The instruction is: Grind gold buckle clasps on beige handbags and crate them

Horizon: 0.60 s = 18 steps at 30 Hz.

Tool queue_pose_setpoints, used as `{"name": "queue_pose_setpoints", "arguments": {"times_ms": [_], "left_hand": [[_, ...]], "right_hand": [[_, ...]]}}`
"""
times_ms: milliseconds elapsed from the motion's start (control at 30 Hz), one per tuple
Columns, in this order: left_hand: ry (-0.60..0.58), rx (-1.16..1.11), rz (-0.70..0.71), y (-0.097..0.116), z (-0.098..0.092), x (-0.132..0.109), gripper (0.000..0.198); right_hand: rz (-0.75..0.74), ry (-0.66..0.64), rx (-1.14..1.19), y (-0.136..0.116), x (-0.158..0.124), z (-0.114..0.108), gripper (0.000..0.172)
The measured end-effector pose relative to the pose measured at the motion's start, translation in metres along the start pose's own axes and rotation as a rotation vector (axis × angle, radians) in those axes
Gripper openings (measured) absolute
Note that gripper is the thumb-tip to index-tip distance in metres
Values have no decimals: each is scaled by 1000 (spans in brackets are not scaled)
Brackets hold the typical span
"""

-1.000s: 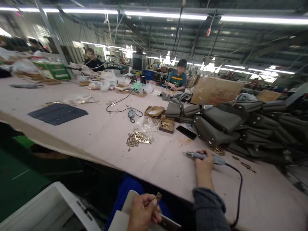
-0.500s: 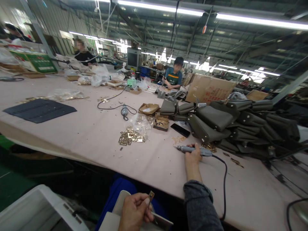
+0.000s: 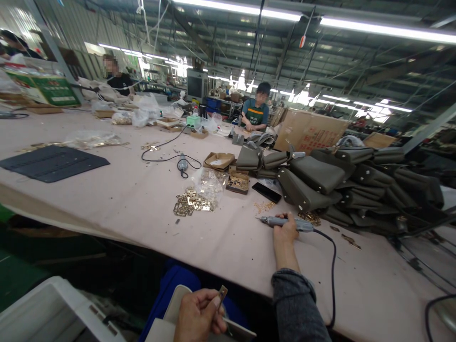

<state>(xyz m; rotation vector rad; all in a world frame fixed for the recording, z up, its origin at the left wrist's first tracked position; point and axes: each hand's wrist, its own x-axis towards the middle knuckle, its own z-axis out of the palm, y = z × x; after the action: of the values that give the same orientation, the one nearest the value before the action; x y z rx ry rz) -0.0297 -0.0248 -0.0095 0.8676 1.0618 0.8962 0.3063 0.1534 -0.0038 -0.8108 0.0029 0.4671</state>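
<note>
Brass-coloured plate (image 3: 223, 292) in left hand (image 3: 199, 311), over blue-clad lap (image 3: 180, 275), below near edge of desk (image 3: 213, 242). Tilted, pinched between thumb and curled fingers, little gap left. Pale flat piece (image 3: 161, 331) around and under same hand; cannot tell whether gripped too. Might slip from so slight a pinch, then drop past the lap.

Right hand (image 3: 286, 231) over desk, wrapped round grey powered screwdriver (image 3: 304, 225), tip free, near gold-coloured bits (image 3: 264, 207). Could scatter these with a careless sweep, or knock black phone (image 3: 266, 192) just beyond. Cable (image 3: 334, 275) looped down beside sleeve (image 3: 297, 304): possible snag on lifting.

Farther out: loose metal plates (image 3: 192, 202) beside clear plastic bag (image 3: 210, 183); to the right, heaped dark bags (image 3: 313, 180), perhaps prone to sliding.

Against one second ago: everything on desk farther left in view, probably from a turned head. Both holds much the same.
</note>
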Motion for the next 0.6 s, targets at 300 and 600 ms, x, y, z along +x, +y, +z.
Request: {"name": "queue_pose_setpoints", "arguments": {"times_ms": [300, 600], "left_hand": [[12, 1, 6, 2, 2, 0, 50], [3, 16, 13, -5, 2, 2, 53]], "right_hand": [[-29, 38, 5, 4, 0, 4, 35], [-2, 10, 24, 2, 2, 3, 33]]}}
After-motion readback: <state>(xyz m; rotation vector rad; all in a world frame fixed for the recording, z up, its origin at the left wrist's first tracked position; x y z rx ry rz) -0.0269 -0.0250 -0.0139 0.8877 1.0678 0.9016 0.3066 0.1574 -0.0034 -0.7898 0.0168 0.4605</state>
